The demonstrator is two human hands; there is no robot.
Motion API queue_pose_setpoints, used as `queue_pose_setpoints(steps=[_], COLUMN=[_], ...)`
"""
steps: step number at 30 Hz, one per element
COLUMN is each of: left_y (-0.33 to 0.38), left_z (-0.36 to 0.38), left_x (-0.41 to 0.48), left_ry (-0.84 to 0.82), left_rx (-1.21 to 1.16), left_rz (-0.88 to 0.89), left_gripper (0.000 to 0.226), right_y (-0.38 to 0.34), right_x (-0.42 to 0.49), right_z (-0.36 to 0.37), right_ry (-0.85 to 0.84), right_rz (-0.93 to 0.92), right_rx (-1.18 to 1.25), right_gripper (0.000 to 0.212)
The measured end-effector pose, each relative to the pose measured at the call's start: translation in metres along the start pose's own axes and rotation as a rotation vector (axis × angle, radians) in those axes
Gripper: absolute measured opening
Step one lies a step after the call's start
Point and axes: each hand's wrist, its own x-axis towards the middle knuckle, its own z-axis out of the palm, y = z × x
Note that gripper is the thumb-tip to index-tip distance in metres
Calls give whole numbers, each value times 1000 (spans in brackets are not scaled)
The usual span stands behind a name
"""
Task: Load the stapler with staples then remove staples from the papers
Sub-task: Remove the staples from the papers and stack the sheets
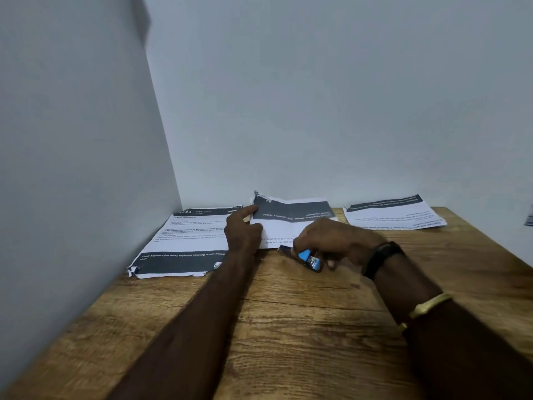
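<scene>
A small blue stapler (309, 258) lies under my right hand (334, 241), which is closed around it at the near edge of the middle paper (291, 215). That paper, white with a dark band, lifts at its far edge against the wall. My left hand (243, 229) rests flat on its left edge, index finger pointing at the torn top-left corner. A second printed paper (187, 241) lies to the left and a third (395, 212) to the right. No staples are visible.
The wooden table (288, 327) sits in a corner, with grey walls at the left and back. A dark object (529, 219) shows at the far right edge. I wear a black band and a gold bangle on my right wrist.
</scene>
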Motion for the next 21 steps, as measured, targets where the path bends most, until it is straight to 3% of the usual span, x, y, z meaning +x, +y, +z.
queue_pose_setpoints(steps=[4,8,10,13,17,21], left_y=[-2,-2,0,3,10,16], left_z=[3,7,9,12,16,18], left_x=[2,-1,-4,-10,-19,-27], left_ry=[2,5,-6,-87,-191,-248], left_rx=[-9,-83,-93,-32,20,16], left_rz=[13,68,113,236,422,460], left_gripper=[53,29,28,39,46,45], right_y=[9,10,8,9,11,13], right_x=[3,13,18,22,22,23], right_z=[-5,-1,0,-1,0,-1], right_ry=[-100,27,107,259,468,565], right_rz=[-21,-126,-197,-268,-401,-472], right_rx=[332,701,809,873,787,747], right_gripper=[29,19,13,10,27,30])
